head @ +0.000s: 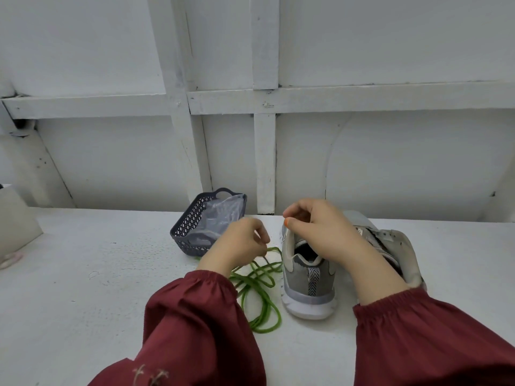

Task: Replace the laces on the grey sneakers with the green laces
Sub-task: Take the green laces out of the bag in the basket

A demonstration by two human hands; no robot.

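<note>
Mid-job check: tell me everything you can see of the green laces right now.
The green laces are bright green round cord, lying slack in loose overlapping loops on the white table, just left of the nearer grey sneaker and in front of the dark basket. The left hand pinches a strand at the pile's far end; the left sleeve hides part of it. Some loops reach the sneaker's side; whether any is threaded cannot be told.
</note>
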